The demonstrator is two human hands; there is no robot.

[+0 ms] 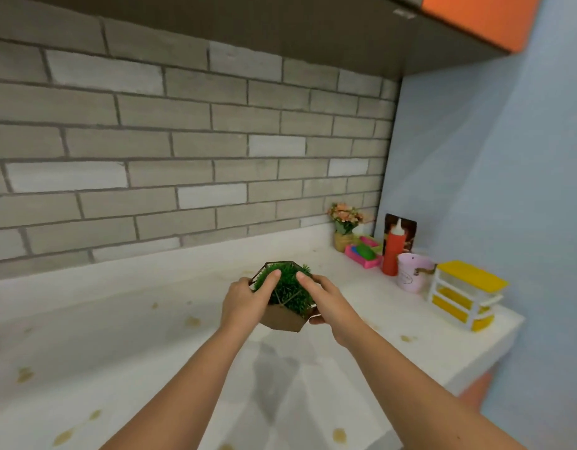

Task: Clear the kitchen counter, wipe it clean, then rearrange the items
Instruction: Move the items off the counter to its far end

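Observation:
A small green plant (288, 289) in a brown geometric pot with a wire frame is held above the white counter (118, 336). My left hand (246, 300) grips its left side, fingers curled over the greenery. My right hand (326, 303) grips the right side, thumb under the pot's edge. The plant's shadow falls on the counter below it. Several yellowish stains dot the counter surface.
At the back right corner stand a flower pot (345, 226), a pink tray (363, 254) with a green thing, a red squeeze bottle (392, 251), a dark packet (401, 228), a pink cup (412, 276) and a yellow drawer unit (465, 293). The counter ends at the right, by the blue wall.

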